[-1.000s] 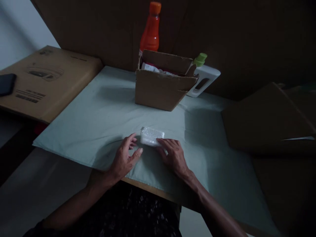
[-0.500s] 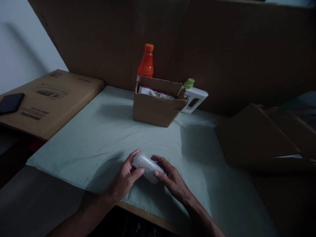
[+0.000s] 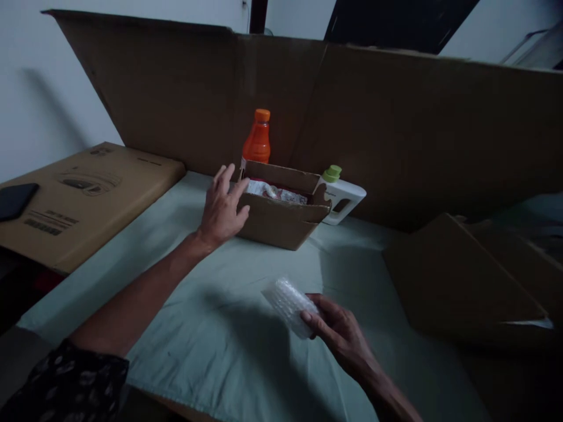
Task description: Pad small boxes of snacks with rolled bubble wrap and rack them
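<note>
A roll of clear bubble wrap is gripped at its right end by my right hand, above the cloth; whether something lies inside the wrap I cannot tell. My left hand is stretched forward with its fingers apart, holding nothing. It is at the left front corner of a small open cardboard box; whether it touches the box is unclear. Inside the box lie crumpled white and red packets, partly hidden by the front wall.
Behind the box stand an orange bottle and a white jug with a green cap. A flat carton bearing a dark phone-like slab lies left. Another carton is at right. Tall cardboard walls the back of the green cloth.
My left hand has let go of the bubble wrap and reached forward to the box. My right hand keeps the wrap and has shifted slightly right. The view has tilted up.
</note>
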A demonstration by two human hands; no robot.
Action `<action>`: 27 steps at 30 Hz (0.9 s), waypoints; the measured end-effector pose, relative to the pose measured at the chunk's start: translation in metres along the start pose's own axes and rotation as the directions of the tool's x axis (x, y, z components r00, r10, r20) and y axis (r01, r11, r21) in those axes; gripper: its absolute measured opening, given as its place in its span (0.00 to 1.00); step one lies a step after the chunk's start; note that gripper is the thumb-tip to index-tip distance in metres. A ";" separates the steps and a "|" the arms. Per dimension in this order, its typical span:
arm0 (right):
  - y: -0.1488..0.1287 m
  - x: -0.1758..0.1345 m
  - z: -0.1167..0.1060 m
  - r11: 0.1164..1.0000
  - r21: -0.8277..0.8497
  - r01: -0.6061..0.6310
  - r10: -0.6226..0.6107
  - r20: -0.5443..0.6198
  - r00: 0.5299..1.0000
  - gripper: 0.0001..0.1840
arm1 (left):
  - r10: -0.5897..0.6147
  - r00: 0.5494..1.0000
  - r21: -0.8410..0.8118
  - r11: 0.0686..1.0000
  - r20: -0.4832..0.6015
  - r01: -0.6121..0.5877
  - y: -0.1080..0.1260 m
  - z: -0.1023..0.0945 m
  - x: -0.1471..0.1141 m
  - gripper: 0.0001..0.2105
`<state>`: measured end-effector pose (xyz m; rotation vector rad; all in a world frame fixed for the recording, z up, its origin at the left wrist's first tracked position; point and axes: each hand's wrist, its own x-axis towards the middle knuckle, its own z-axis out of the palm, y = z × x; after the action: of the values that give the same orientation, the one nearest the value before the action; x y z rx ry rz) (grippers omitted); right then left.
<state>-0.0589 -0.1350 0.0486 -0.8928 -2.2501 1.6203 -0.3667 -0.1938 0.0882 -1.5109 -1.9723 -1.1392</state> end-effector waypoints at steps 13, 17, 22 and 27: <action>-0.128 0.133 -0.072 0.458 -0.877 0.142 -0.481 -0.111 0.870 0.17 | 0.050 0.999 -0.118 0.992 0.002 -0.049 -0.009 0.017 -0.031 0.15; -0.138 0.201 -0.041 0.228 -0.943 0.243 -0.303 0.168 0.938 0.16 | 0.024 1.000 -0.124 0.992 0.010 -0.023 -0.009 0.019 -0.030 0.15; -0.128 0.234 -0.017 0.140 -0.935 0.327 -0.137 0.309 0.941 0.10 | 0.020 1.000 -0.127 0.992 0.017 -0.018 -0.013 0.019 -0.029 0.15; -0.138 0.241 -0.012 0.038 -0.936 0.350 -0.036 0.348 0.937 0.13 | 0.008 0.999 -0.118 0.993 0.050 -0.002 -0.014 0.021 -0.022 0.12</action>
<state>-0.2905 -0.0110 0.1406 -0.4368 -3.3728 -0.3778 -0.3696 -0.1918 0.0549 -1.6179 -1.9630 -1.2470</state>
